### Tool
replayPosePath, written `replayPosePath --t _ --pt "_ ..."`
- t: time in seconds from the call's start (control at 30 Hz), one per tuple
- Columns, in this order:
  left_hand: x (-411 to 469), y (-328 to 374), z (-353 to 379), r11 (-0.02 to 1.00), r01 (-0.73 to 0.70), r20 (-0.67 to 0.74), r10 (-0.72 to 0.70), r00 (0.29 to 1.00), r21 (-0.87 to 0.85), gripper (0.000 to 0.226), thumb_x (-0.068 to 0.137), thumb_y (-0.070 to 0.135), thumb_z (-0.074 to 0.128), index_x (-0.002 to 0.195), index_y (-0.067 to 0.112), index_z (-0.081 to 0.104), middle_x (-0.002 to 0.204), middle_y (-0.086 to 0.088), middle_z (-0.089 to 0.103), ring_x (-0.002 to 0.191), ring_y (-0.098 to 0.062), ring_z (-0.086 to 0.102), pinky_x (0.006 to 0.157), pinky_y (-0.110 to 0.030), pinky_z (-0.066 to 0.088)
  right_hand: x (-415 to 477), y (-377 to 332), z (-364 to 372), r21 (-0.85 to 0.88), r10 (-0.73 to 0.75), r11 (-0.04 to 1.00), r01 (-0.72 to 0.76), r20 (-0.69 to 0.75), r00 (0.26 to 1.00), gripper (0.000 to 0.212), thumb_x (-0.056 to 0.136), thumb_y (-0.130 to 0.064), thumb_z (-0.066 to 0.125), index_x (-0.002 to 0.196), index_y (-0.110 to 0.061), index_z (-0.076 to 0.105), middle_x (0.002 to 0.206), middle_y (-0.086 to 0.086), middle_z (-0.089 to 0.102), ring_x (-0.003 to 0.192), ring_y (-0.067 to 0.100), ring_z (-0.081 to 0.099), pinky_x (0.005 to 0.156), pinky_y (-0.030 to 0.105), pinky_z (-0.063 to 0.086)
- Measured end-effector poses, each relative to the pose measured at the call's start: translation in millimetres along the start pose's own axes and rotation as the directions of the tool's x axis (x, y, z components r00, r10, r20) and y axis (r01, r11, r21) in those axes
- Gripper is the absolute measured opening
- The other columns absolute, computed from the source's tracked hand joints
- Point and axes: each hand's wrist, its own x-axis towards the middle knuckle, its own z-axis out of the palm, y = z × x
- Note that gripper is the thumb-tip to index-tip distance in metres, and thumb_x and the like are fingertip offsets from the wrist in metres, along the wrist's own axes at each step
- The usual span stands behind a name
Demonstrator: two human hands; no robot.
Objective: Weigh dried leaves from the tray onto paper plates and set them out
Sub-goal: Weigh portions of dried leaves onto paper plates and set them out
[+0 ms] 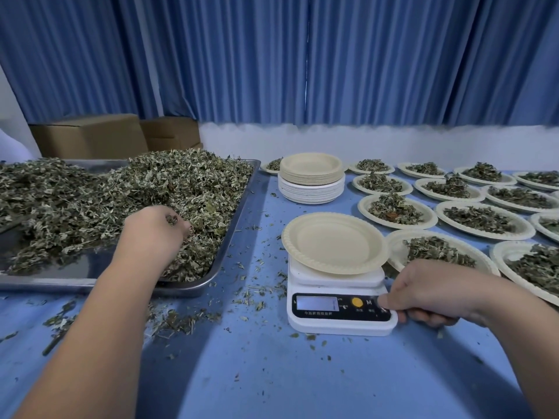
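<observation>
- The left hand (157, 226) is sunk into the leaves (121, 192) at the tray's (231, 234) right side, its fingers curled round a clump.
- The leaves lie heaped across the steel tray, which sits on the table (257, 358) at the left; crumbs are scattered around it.
- The right hand (432, 293) pinches the scale's (335, 323) right front corner, with the thumb on the panel's right end and the fingers curled at the side.
- An empty plate (334, 241) rests on the scale; its display is unreadable.
- A stack of plates (311, 179) stands behind the scale.
- Filled plates (484, 220) lie in rows to the right, the nearest just beside the scale.
</observation>
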Motion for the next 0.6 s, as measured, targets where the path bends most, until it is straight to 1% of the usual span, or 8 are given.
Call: replayPosePath --t 0.07,0.17,0.23,0.33,0.43,0.5,0.57,0.6 --pt "-1.0 0.3 -2.0 0.998 -0.001 -0.026 0.000 1.000 -0.057 0.035 0.095 0.035 0.059 0.123 0.015 0.061 0.066 -0.006 0.059 0.045 -0.020 0.049 0.041 -0.023 0.032 -0.8 1.5 -1.3 0.012 -0.019 1.000 0.019 0.004 1.000 0.037 0.086 -0.033 0.066 0.055 -0.013 0.064 0.044 0.001 0.043 0.036 0.014 0.034 0.039 0.019 0.036" --pt "-1.5 -0.2 -6.9 0.990 0.000 -0.081 -0.012 0.997 -0.139 0.031 0.095 0.037 0.058 0.118 0.016 0.064 0.065 -0.006 0.059 0.043 -0.019 0.045 0.041 -0.023 0.030 -3.0 3.6 -4.0 0.033 -0.046 0.998 0.046 0.018 0.999 0.036 0.085 -0.035 0.068 0.056 -0.014 0.065 0.044 0.000 0.043 0.037 0.014 0.033 0.041 0.020 0.037" --pt "-2.7 -0.3 -9.7 0.978 -0.008 -0.133 -0.021 0.991 -0.209 0.028 0.095 0.038 0.058 0.113 0.017 0.065 0.064 -0.003 0.058 0.045 -0.019 0.046 0.042 -0.023 0.032 -4.8 4.6 -6.7 0.056 -0.065 0.996 0.065 0.010 0.998 0.034 0.085 -0.035 0.068 0.059 -0.013 0.066 0.045 0.001 0.042 0.038 0.014 0.032 0.041 0.021 0.033" --pt "-6.5 2.9 -10.2 0.940 -0.033 -0.179 -0.030 0.983 -0.340 0.026 0.094 0.040 0.059 0.112 0.023 0.065 0.066 0.008 0.052 0.052 -0.014 0.047 0.046 -0.025 0.037 -5.7 6.1 -11.9 0.100 -0.095 0.990 0.099 -0.049 0.994 0.034 0.084 -0.037 0.070 0.060 -0.012 0.066 0.046 0.001 0.041 0.040 0.015 0.031 0.041 0.021 0.024" --pt "-11.5 11.0 -7.4 0.865 -0.063 -0.165 -0.023 0.986 -0.498 0.015 0.092 0.041 0.060 0.101 0.030 0.065 0.067 0.012 0.052 0.054 -0.009 0.043 0.051 -0.024 0.036 -5.7 6.1 -14.4 0.143 -0.116 0.981 0.131 -0.105 0.988 0.035 0.085 -0.037 0.069 0.058 -0.014 0.066 0.047 0.001 0.041 0.040 0.014 0.030 0.040 0.020 0.024" --pt "-15.7 20.6 -5.4 0.812 -0.079 -0.140 -0.004 0.990 -0.579 0.011 0.091 0.043 0.062 0.095 0.034 0.067 0.076 0.012 0.062 0.058 -0.010 0.051 0.052 -0.024 0.039 -4.4 6.5 -14.4 0.151 -0.137 0.976 0.157 -0.136 0.981 0.036 0.086 -0.037 0.067 0.057 -0.015 0.066 0.046 0.000 0.040 0.040 0.014 0.030 0.041 0.020 0.024" --pt "-21.3 34.4 -4.0 0.773 -0.106 -0.124 0.036 0.992 -0.625 0.008 0.090 0.044 0.063 0.087 0.039 0.068 0.076 0.012 0.069 0.064 -0.011 0.061 0.054 -0.024 0.046 -3.2 7.4 -14.2 0.152 -0.154 0.972 0.179 -0.161 0.975 0.036 0.087 -0.037 0.067 0.057 -0.016 0.066 0.047 -0.001 0.040 0.040 0.014 0.031 0.041 0.020 0.025" --pt "-24.6 42.9 -3.2 0.755 -0.125 -0.119 0.062 0.991 -0.643 0.008 0.089 0.045 0.063 0.086 0.039 0.068 0.075 0.014 0.070 0.065 -0.008 0.065 0.052 -0.024 0.048 -2.8 7.7 -14.6 0.160 -0.161 0.969 0.188 -0.171 0.972 0.035 0.087 -0.037 0.067 0.058 -0.016 0.066 0.047 0.000 0.040 0.041 0.014 0.031 0.042 0.020 0.026"
